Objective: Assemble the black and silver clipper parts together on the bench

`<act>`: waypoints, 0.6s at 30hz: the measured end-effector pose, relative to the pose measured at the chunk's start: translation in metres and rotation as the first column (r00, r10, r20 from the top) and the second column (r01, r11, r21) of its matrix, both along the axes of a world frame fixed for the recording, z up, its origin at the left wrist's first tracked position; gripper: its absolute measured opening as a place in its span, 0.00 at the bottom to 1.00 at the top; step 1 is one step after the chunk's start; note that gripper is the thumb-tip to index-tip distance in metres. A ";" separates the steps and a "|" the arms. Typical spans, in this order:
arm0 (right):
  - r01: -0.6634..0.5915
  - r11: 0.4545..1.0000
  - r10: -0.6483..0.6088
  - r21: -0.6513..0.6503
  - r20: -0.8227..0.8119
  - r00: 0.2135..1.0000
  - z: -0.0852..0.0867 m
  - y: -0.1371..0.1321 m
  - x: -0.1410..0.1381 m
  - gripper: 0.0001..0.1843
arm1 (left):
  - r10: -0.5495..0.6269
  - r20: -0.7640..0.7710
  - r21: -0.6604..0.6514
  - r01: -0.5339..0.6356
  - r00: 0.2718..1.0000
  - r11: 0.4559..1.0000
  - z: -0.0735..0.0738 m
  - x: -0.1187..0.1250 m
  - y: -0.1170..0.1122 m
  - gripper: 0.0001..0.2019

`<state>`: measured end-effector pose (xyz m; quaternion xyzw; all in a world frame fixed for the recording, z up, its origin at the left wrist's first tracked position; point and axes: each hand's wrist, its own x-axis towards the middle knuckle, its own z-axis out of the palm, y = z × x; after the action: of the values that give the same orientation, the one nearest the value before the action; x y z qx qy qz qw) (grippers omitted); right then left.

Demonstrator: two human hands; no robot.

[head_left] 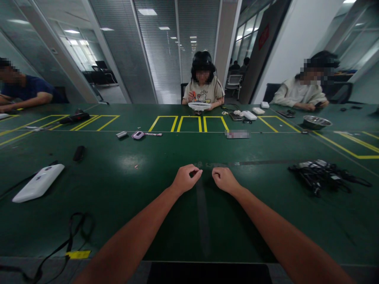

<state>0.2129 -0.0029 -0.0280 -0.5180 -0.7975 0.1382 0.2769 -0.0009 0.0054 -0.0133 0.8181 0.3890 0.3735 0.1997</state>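
Observation:
My left hand (186, 178) rests on the green table (166, 205) with its fingers curled into a loose fist, thumb against the forefinger. My right hand (224, 178) lies just to its right, also curled closed, knuckles facing forward. The two hands sit a few centimetres apart and do not touch. I cannot make out anything inside either fist. A dark strip (203, 213) runs along the table surface between and below them.
A white flat device (38, 182) with a cable lies at the left, a black strap (71, 232) near the front edge, a bundle of black cables (322, 173) at the right. Small items (137, 135) and yellow marked boxes lie further back. Three people sit at the far side.

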 end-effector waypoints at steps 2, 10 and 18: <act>0.001 1.000 -0.001 -0.005 0.002 1.000 0.001 0.000 0.000 0.13 | -0.002 -0.004 -0.007 0.002 1.000 1.000 0.000 0.000 0.000 0.13; -0.005 1.000 0.006 -0.004 0.020 1.000 0.001 0.001 0.000 0.13 | -0.004 -0.013 -0.011 0.004 1.000 1.000 0.000 0.000 0.000 0.13; 0.002 1.000 -0.003 -0.018 -0.010 1.000 0.001 -0.001 -0.001 0.13 | 0.006 0.006 -0.023 -0.006 1.000 1.000 -0.002 0.000 0.001 0.13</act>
<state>0.2117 -0.0037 -0.0273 -0.5208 -0.7941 0.1479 0.2763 -0.0012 0.0061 -0.0155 0.8134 0.3952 0.3722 0.2089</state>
